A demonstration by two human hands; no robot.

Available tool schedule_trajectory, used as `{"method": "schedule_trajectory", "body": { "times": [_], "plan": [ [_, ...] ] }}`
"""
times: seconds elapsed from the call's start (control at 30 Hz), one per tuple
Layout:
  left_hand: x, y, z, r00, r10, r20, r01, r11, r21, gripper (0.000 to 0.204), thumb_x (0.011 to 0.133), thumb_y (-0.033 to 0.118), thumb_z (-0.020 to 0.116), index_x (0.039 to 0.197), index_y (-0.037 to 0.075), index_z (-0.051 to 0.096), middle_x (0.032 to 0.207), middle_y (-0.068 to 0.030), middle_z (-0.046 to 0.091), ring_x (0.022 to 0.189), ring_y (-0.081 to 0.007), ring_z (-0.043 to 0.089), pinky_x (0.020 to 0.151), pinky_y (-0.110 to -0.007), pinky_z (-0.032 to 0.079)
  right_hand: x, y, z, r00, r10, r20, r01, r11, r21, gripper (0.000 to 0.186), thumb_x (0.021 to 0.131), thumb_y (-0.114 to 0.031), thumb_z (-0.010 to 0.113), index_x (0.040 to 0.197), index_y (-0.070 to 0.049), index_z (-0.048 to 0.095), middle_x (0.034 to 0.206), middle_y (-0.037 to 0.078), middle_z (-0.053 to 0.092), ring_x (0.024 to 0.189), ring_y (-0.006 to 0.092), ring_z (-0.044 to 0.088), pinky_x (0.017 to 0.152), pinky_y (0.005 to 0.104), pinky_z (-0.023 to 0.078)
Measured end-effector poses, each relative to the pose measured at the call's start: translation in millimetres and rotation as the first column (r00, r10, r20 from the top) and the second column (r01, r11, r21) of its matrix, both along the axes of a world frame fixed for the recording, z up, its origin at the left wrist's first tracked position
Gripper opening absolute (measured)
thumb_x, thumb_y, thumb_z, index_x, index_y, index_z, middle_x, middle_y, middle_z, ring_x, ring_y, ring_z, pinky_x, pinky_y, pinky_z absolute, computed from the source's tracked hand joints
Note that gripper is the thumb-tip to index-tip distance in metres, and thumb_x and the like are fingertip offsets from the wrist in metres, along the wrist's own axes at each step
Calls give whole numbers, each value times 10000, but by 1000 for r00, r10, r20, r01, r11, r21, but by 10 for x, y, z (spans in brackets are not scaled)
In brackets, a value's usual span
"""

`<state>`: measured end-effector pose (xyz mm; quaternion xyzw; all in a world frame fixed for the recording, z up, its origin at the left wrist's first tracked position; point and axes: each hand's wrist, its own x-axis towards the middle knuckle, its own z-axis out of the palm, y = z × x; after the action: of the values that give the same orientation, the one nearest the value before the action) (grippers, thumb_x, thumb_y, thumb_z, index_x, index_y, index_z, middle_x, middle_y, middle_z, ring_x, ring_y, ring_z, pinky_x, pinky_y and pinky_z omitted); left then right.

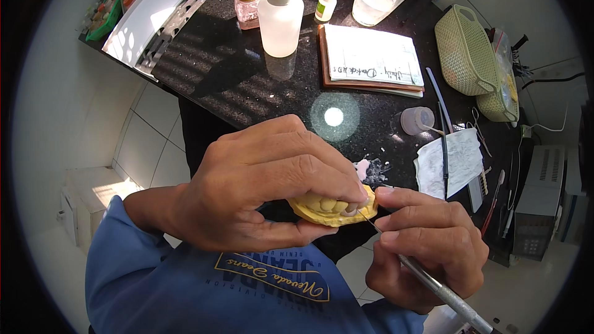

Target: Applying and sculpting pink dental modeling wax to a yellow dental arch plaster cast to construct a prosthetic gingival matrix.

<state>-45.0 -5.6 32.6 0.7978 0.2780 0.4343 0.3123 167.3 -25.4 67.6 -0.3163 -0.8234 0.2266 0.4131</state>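
Note:
A yellow dental cast with a row of teeth [320, 215] is gripped in my left hand [266, 176], fingers over its top and thumb along its lower edge. Pinched in my right hand [430, 247] is a slim metal dental carver [444, 292] with a knurled handle. Its thin tip reaches the cast beside a paler tooth [350, 213], close to my left fingertips; whether it touches is too small to tell. My left fingers hide part of the cast. Pink material and white powder [364, 168] lie on the table just beyond the cast.
The dark speckled table [272, 102] carries a squeeze bottle [281, 28], a pink jar [249, 9], a dropper bottle [327, 3], a glass [378, 0] and a notepad [371, 55]. To the right are a small cup [416, 121], a cloth [461, 164], a brush [443, 148] and a woven basket [464, 52].

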Motion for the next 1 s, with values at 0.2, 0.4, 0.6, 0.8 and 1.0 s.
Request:
{"method": "schedule_trajectory", "body": {
  "times": [0.2, 0.4, 0.6, 0.8, 1.0],
  "plan": [
    [-6, -4, 2, 1000, -5, 6, 5, 1000, -5, 382, 659, 115, 847, 995, 81, 669, 943, -66, 711, 808, -138, 657, 628, -267, 423, 28, -15, 11, 1000, 8, 4, -8, 1000, -8, 243, 616, 81, 663, 832, 15, 572, 748, 173, 635, 769, 302, 694, 707, 377, 603],
    [-33, 8, -67, 993, -66, 102, 81, 985, -152, 391, 657, 70, 844, 1006, 58, 669, 956, -87, 702, 844, -161, 658, 666, -264, 435, 49, -101, -168, 923, -238, -303, 231, 971, -59, 254, 809, -123, 715, 914, 22, 535, 811, 177, 593, 782, 274, 657, 702, 368, 587],
    [21, 62, -153, 956, -129, 265, 223, 904, -365, 369, 670, -2, 809, 1000, 34, 648, 997, -117, 648, 937, -195, 637, 816, -293, 485, 346, -89, -308, 935, -230, -270, 218, 973, -72, 258, 813, -94, 738, 980, 36, 592, 911, 228, 664, 784, 261, 678, 686, 293, 554],
    [155, 201, -306, 900, -107, 423, 351, 754, -556, 377, 665, -34, 769, 1005, 34, 618, 1040, -111, 552, 978, -163, 570, 881, -301, 465, 251, -45, -559, 821, -340, -459, 224, 930, -290, 211, 893, -156, 632, 954, 45, 611, 896, 229, 638, 779, 271, 665, 709, 343, 572],
    [220, 362, -417, 915, -96, 392, 323, 756, -569, 367, 672, -10, 746, 1010, 27, 606, 1012, -97, 547, 965, -169, 547, 874, -304, 439, 366, 55, -793, 805, -398, -440, 300, 913, -277, 300, 926, -234, 508, 976, 50, 594, 962, 245, 620, 936, 346, 653, 873, 437, 535]
  ]
}}
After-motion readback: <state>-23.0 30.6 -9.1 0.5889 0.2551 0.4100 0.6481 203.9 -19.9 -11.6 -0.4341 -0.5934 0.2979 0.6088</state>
